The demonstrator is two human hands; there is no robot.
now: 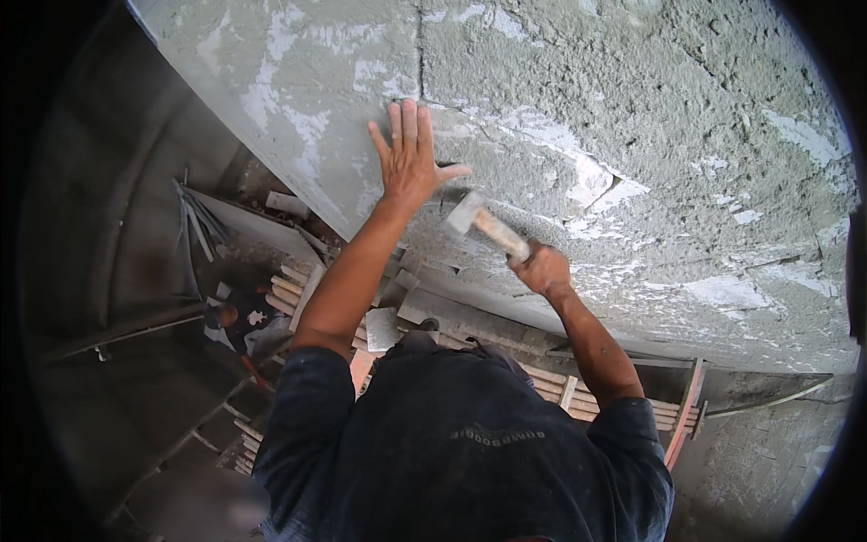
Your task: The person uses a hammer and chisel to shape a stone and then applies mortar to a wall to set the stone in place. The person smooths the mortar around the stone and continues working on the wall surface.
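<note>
My left hand (411, 158) lies flat on a rough grey wall (352, 144), fingers spread, just below a dark vertical joint. In my right hand (544, 268) is a hammer (499, 235), gripped near the end of its pale, worn handle. The blurred, blocky grey head points left and sits close below my left thumb. Whether the head touches the wall, I cannot tell. Patchy cement and whitish smears cover the wall surface. To the right of the hammer, a small dark gap (614, 183) breaks the surface beside a pale chipped patch.
Scaffold planks (664, 411) run below me, with a reddish upright post (684, 415) at the right. A pale flat block (382, 330) lies near my feet. Lower down at the left, another person (239, 316) crouches near stacked wooden poles (287, 287).
</note>
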